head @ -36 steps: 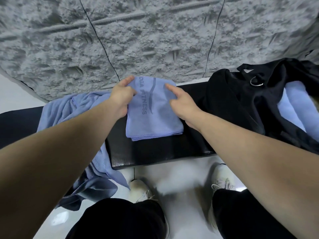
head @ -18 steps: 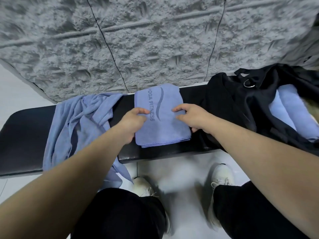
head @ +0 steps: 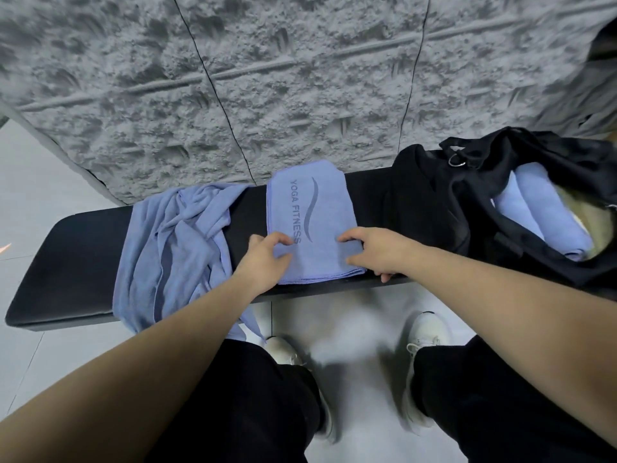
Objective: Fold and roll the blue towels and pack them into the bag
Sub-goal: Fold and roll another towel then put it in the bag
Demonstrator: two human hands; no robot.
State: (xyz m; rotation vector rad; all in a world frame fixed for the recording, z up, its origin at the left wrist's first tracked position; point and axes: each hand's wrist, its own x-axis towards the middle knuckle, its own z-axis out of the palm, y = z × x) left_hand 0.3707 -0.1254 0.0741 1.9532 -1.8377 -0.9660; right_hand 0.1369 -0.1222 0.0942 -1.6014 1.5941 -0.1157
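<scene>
Soft matt cloth towel [head: 310,222], smooth black bench [head: 66,259], rough grey wall [head: 300,78]

I see a long black padded bench [head: 63,262] standing against a rough grey textured wall [head: 300,78] — thin dark seams run down that wall. Below the bench lies a pale tiled floor [head: 33,182]. At the bottom of my view: black trousers [head: 253,406] and two white sneakers [head: 424,332] — both planted on the floor.
</scene>
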